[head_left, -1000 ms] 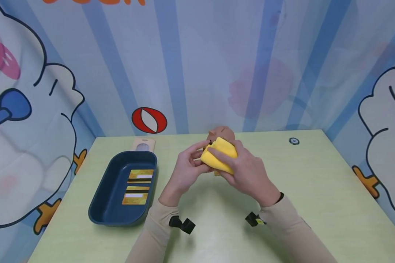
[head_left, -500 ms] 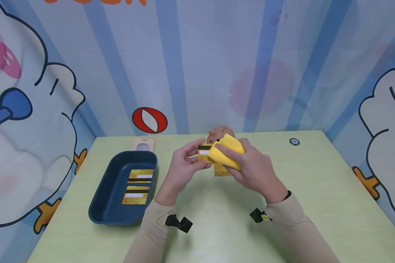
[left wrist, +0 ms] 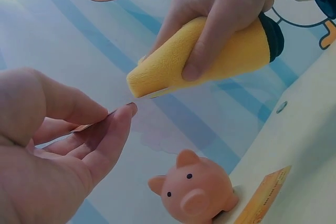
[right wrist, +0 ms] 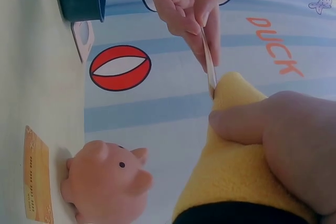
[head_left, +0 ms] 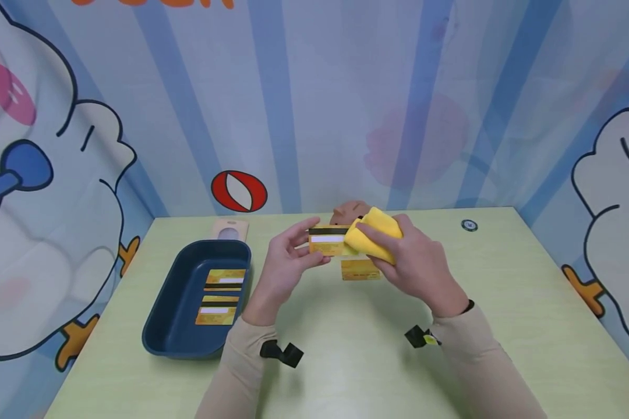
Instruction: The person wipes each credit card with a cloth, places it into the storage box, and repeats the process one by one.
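Note:
A gold bank card (head_left: 325,240) with a dark stripe and a white strip is held up over the table, its left end pinched between the thumb and fingers of my left hand (head_left: 285,267). My right hand (head_left: 421,270) grips a folded yellow cloth (head_left: 374,233), which wraps the card's right end. In the right wrist view the card (right wrist: 209,64) appears edge-on, running from the left fingers into the cloth (right wrist: 231,177). The cloth's wide end has a dark border. Below the hands, another gold card (head_left: 360,270) lies on the table, in front of a pink piggy bank (head_left: 348,212).
On the left stands a dark blue tray (head_left: 170,308) containing two gold cards, an upper card (head_left: 224,279) and a lower card (head_left: 216,311). Behind it lies a flat beige piece (head_left: 230,229) with a round window. A small round disc (head_left: 469,225) lies at the back right.
The right hand and cloth have moved right, away from the left hand, uncovering the held card's left part. The left hand has shifted slightly left. The card on the table now shows more fully.

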The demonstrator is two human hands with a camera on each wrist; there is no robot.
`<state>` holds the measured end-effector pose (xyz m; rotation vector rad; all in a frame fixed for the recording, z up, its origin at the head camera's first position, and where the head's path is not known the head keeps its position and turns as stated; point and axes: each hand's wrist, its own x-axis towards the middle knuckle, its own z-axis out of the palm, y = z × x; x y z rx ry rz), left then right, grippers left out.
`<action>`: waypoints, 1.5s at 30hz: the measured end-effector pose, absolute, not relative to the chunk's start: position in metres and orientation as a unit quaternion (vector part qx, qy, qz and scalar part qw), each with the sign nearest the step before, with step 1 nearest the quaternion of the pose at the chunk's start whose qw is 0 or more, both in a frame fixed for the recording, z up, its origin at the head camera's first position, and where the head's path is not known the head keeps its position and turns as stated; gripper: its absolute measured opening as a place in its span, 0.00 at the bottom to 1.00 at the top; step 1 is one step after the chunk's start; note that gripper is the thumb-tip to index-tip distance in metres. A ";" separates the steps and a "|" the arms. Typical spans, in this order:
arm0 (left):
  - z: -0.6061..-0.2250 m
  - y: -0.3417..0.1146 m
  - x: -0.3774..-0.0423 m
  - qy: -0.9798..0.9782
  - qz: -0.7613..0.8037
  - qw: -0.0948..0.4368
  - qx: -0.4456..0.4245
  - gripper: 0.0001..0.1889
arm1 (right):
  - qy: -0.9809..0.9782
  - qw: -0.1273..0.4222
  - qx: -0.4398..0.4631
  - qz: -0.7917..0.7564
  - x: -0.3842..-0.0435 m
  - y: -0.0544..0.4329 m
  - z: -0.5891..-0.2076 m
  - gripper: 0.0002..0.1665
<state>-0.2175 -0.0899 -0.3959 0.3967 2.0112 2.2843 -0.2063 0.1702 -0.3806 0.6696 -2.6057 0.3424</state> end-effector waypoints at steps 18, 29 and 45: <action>-0.392 -0.120 -0.211 0.719 0.683 0.042 0.122 0.32 | -0.937 0.210 0.234 0.155 -0.208 0.172 -0.375 0.36; -0.387 -0.165 -0.203 0.773 0.623 0.066 0.097 0.34 | -0.936 0.204 0.237 0.163 -0.209 0.175 -0.378 0.37; -0.382 -0.228 -0.193 0.819 0.569 0.045 0.061 0.32 | -0.937 0.195 0.238 0.165 -0.208 0.174 -0.380 0.36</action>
